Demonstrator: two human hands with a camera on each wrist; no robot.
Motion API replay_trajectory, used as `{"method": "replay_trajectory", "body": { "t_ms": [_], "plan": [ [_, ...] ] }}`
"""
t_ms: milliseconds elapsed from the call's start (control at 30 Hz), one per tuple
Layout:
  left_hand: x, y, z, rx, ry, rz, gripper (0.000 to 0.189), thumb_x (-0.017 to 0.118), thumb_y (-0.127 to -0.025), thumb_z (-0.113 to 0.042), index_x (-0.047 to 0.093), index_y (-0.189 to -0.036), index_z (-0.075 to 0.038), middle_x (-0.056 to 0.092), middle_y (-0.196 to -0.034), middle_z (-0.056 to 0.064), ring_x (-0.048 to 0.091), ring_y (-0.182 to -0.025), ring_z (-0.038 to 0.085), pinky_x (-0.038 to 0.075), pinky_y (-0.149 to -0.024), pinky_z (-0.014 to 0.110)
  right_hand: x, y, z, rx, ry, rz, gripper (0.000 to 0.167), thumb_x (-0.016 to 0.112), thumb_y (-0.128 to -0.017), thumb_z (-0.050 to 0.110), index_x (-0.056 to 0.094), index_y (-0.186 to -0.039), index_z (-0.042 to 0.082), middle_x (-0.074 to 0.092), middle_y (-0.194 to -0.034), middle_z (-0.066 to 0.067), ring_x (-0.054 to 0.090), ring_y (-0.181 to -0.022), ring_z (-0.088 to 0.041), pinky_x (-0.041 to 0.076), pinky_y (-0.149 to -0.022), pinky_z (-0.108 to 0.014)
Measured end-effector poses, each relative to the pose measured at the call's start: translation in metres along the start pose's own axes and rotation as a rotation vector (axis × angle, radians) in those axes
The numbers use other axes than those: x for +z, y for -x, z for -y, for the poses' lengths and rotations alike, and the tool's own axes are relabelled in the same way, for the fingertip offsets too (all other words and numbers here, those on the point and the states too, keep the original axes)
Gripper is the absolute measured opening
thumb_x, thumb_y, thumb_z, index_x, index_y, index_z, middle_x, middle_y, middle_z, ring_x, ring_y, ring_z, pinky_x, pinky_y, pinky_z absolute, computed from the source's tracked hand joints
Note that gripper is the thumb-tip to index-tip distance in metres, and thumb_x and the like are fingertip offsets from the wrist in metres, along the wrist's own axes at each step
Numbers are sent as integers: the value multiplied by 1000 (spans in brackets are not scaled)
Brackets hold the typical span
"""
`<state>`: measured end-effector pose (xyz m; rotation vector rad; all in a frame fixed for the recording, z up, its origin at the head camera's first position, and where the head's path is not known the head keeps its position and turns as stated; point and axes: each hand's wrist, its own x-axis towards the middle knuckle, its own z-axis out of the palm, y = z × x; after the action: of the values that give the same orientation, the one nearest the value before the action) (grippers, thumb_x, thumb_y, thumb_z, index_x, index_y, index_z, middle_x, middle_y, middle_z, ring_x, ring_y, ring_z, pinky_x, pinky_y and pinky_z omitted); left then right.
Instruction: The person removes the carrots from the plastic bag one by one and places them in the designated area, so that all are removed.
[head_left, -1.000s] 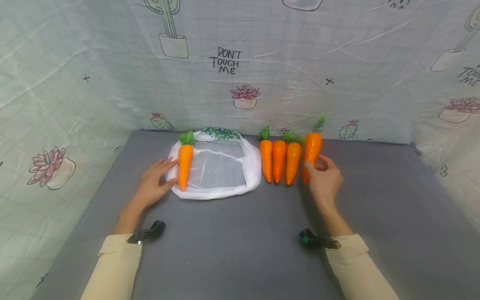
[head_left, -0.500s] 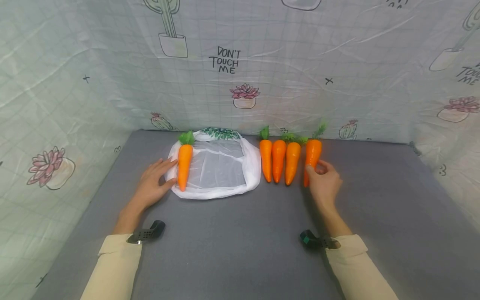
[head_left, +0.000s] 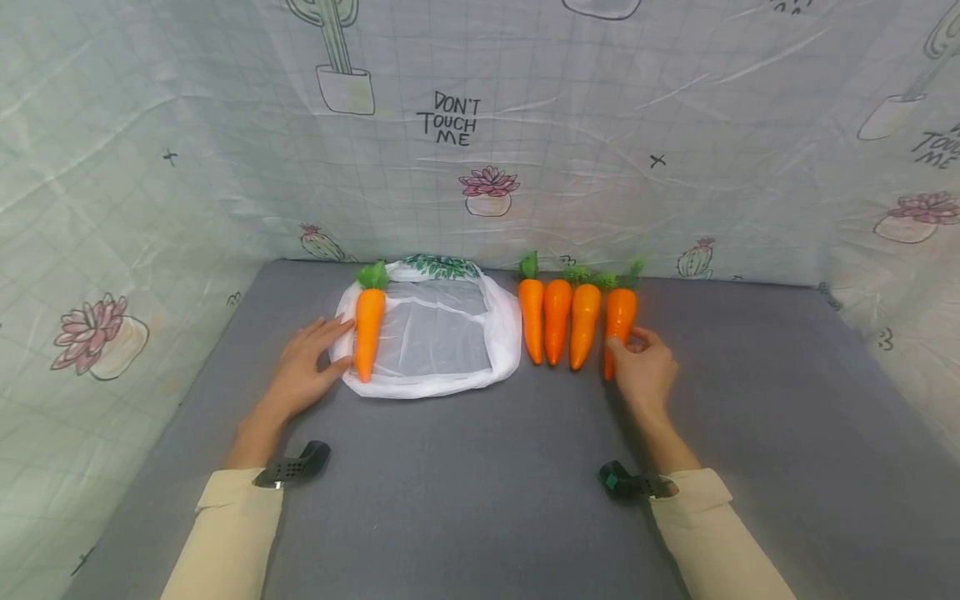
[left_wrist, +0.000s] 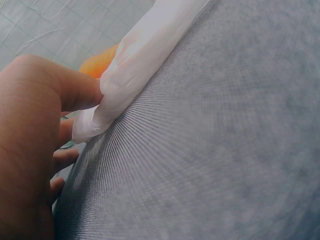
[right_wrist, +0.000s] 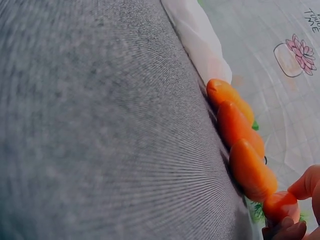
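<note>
My right hand (head_left: 647, 371) pinches an orange carrot (head_left: 621, 312) by its lower half between thumb and fingers. The green top of this carrot points to the back wall. Three more carrots lie in a row to its left: one carrot (head_left: 585, 325), a middle carrot (head_left: 557, 321) and a far one (head_left: 532, 317). A white plastic bag (head_left: 420, 388) lies spread with its mouth rolled into a ring. Along its left side rests another carrot (head_left: 369, 333). My left hand (head_left: 303, 367) lies relaxed at the bag's left rim; in the left wrist view its thumb (left_wrist: 82, 92) touches the white rim (left_wrist: 135, 55).
Everything lies on a grey cloth-covered table (head_left: 480, 500). A pale curtain (head_left: 570, 108) printed with cacti and lettering rises behind the table and along both sides. Dark wrist straps with small devices sit on both forearms.
My right hand has lowered the carrot toward me and slightly left, so it now lies level beside the row. The left hand, bag and other carrots have not moved.
</note>
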<state>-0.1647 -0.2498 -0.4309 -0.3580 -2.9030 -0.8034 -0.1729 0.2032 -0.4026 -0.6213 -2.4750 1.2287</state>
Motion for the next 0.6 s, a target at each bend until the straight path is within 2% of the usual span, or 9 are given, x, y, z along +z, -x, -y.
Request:
{"method": "replay_trajectory", "body": {
  "t_ms": [600],
  "plan": [
    [0,0,-1,-9,-5,6,62,59,-93,-37,41,-145,-9,36,-149,19,20,-139,43,9,-111,59,7,-4,-3,5,44,24,47,63,-82,27,63,-121,1,69,-92,-18,63,-82,-30,45,-71,-35]
  ]
}}
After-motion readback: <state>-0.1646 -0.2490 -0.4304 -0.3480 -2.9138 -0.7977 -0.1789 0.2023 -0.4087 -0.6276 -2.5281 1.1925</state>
